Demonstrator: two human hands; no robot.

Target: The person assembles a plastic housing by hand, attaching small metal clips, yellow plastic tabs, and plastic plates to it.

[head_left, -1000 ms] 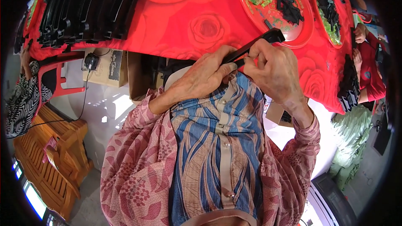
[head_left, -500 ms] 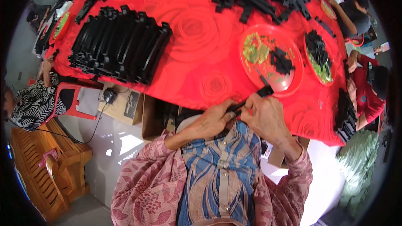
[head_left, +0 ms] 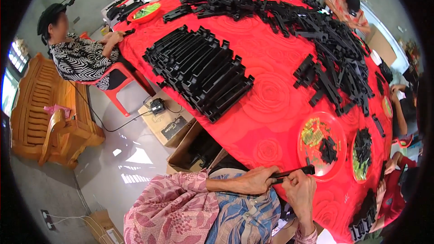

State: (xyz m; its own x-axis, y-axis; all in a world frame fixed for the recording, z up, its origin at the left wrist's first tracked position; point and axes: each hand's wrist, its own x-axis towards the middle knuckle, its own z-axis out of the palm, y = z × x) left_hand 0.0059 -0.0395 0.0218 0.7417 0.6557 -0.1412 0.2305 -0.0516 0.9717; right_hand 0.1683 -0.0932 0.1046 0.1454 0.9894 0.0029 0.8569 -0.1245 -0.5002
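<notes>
Both my hands hold one long black plastic piece (head_left: 308,170) just over the near edge of the table. My left hand (head_left: 258,181) is closed round its left part. Fingers of my right hand (head_left: 299,190) are bent against the piece near its right end, and what lies under them is hidden. Just beyond my hands sits a round red plate (head_left: 339,131). In it lie yellow-green bits (head_left: 312,136) and a small heap of short black parts (head_left: 328,150). Farther left, a neat row of long black plastic pieces (head_left: 199,72) lies side by side.
A loose heap of black pieces (head_left: 334,58) spreads over the red tablecloth (head_left: 266,90). Another red plate (head_left: 361,178) stands at right. Co-workers sit round the table, one in a zebra-patterned shirt (head_left: 74,61) at left. Cardboard boxes (head_left: 168,129) and a wooden bench (head_left: 58,113) stand on the floor.
The view has swung up and to the left, so more of the table and the co-workers shows. Both hands still hold the black plastic piece.
</notes>
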